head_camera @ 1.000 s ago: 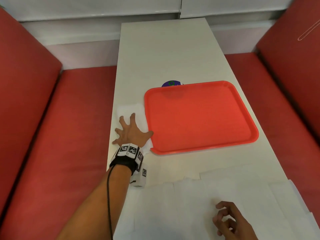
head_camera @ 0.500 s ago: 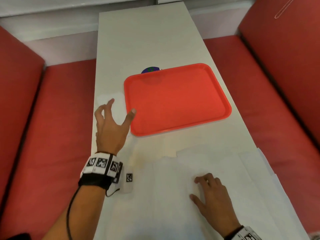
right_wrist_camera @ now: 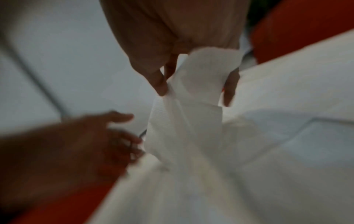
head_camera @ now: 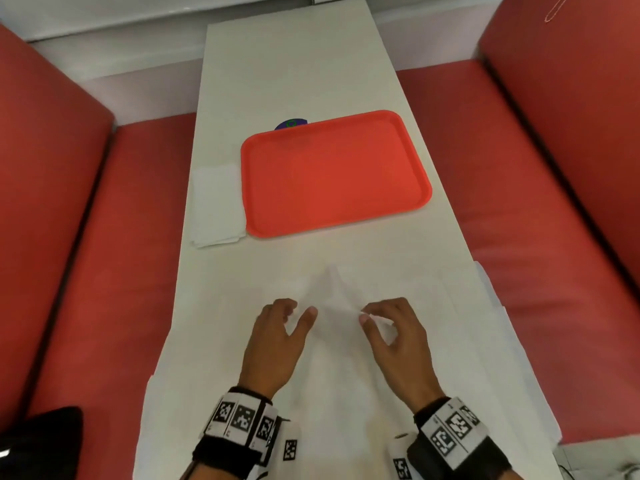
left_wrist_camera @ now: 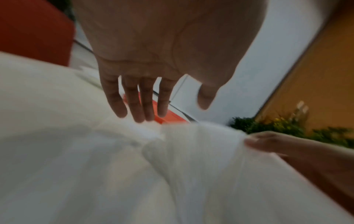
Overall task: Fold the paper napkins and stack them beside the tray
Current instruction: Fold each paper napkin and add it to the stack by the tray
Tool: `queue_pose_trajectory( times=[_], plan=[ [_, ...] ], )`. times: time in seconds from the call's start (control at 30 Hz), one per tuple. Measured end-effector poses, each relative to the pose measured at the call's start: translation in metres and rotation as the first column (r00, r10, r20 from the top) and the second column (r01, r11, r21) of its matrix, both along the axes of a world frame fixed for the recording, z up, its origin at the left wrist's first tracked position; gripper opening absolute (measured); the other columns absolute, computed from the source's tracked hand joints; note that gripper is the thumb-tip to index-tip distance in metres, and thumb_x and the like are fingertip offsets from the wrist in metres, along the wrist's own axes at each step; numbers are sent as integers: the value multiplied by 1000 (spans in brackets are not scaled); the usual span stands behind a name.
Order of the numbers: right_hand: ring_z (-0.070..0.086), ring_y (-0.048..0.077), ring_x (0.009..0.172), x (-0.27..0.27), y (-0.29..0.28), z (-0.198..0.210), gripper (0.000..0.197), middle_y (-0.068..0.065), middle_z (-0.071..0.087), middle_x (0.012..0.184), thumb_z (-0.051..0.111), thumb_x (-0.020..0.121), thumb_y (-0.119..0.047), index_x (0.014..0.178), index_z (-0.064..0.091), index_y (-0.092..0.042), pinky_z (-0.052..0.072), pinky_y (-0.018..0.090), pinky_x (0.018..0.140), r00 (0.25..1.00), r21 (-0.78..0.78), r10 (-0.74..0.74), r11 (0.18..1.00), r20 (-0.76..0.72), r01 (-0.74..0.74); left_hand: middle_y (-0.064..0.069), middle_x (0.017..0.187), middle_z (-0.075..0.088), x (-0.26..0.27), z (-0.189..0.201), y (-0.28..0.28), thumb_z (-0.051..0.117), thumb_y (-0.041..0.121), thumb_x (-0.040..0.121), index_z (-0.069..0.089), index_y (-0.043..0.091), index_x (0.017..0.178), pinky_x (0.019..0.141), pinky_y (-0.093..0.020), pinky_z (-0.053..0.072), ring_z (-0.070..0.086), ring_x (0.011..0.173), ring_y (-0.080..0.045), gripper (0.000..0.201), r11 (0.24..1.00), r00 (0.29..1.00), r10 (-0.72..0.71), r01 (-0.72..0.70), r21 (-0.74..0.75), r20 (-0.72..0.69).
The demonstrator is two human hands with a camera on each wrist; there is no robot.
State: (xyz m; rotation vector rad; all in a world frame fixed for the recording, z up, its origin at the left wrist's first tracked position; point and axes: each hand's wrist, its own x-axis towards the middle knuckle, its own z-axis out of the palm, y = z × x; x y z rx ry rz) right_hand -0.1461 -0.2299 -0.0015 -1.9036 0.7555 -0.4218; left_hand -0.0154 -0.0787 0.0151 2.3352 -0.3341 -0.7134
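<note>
An orange tray (head_camera: 336, 174) lies mid-table. A small stack of folded white napkins (head_camera: 215, 206) rests against its left side. Unfolded white napkins (head_camera: 450, 341) cover the near end of the table. My right hand (head_camera: 367, 315) pinches one napkin (head_camera: 332, 299) between thumb and fingers and raises it into a peak; the right wrist view shows the napkin (right_wrist_camera: 201, 91) hanging from my right hand (right_wrist_camera: 195, 95). My left hand (head_camera: 298, 310) is just left of it. In the left wrist view my left hand (left_wrist_camera: 172, 112) has straight fingers whose tips reach the napkin (left_wrist_camera: 201, 144) and grip nothing.
The narrow white table (head_camera: 294, 71) runs away from me between red benches on the left (head_camera: 104, 271) and right (head_camera: 554, 237). A small purple object (head_camera: 291, 124) peeks out behind the tray's far edge. A black object (head_camera: 41, 441) sits on the bench at bottom left.
My left hand left the folded stack beside the tray and came back to the near napkins. My right hand went from resting on the napkins to pinching one and lifting it.
</note>
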Motion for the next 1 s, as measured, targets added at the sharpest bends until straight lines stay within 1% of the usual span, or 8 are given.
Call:
queue_pose_trajectory(
  times=[0.13, 0.3, 0.47, 0.6, 0.7, 0.83, 0.93, 1.0],
  plan=[
    [61, 8, 107, -9, -3, 29, 7, -10, 58, 110, 60, 96, -28, 101, 64, -28, 48, 17, 89, 998, 284, 15, 958, 66, -33, 6, 111, 71, -11, 8, -17, 54, 78, 79, 63, 22, 113, 98, -39, 48, 66, 106, -13, 66, 950, 918, 80, -188, -249, -389],
    [66, 20, 106, -20, -8, 39, 25, -4, 59, 124, 67, 91, -40, 112, 61, -29, 53, 38, 93, 995, 573, 46, 815, 83, -86, -8, 116, 72, -19, 23, -28, 67, 24, 92, 67, 15, 119, 98, -48, 51, 68, 111, -27, 29, 818, 868, 21, -300, -491, -497],
    [71, 26, 88, -19, -11, 33, 62, 11, 62, 118, 69, 78, -62, 127, 57, -25, 56, 37, 70, 984, 946, -70, 272, -166, 179, -20, 117, 70, -19, 29, -20, 73, 19, 82, 64, 2, 120, 95, -46, 53, 67, 108, -34, 43, 744, 785, -2, -413, -525, -620],
    [65, 34, 105, -21, -11, 27, 60, 19, 68, 120, 64, 87, -52, 126, 65, -7, 52, 45, 96, 987, 991, 90, 23, -134, 133, -21, 108, 71, -15, 27, -2, 81, 27, 59, 69, 2, 110, 90, -46, 53, 68, 98, -35, 58, 751, 753, 32, -452, -481, -657],
    [63, 37, 113, -20, -15, 26, 42, 21, 67, 123, 67, 89, -29, 124, 67, -6, 47, 50, 104, 994, 990, 59, 118, -88, 81, -16, 107, 74, -9, 28, 9, 83, 20, 69, 70, 6, 109, 83, -40, 56, 70, 98, -31, 45, 790, 780, 54, -415, -452, -623],
    [69, 32, 106, -13, -21, 20, 31, 18, 73, 112, 71, 87, -18, 114, 71, -3, 54, 43, 95, 996, 884, 27, 463, -83, 61, 2, 101, 76, -2, 27, 15, 69, 20, 90, 69, 18, 107, 88, -32, 54, 71, 99, -18, 17, 930, 931, 76, -195, -312, -356],
    [72, 31, 98, -10, -21, 16, 18, 15, 75, 106, 67, 92, -15, 105, 73, -5, 58, 38, 80, 994, 770, 21, 634, -104, 67, 15, 101, 70, -1, 26, 17, 68, 30, 91, 64, 28, 108, 88, -23, 52, 66, 97, -6, 18, 984, 989, 42, -66, -167, -144],
    [72, 33, 97, -8, -18, 16, 16, 15, 75, 105, 64, 94, -15, 105, 73, -7, 57, 47, 83, 993, 738, 42, 673, -112, 55, 21, 105, 64, -6, 29, 16, 67, 30, 92, 55, 32, 120, 83, -14, 47, 62, 97, -1, 31, 991, 999, -1, -3, -134, -34]
  ],
)
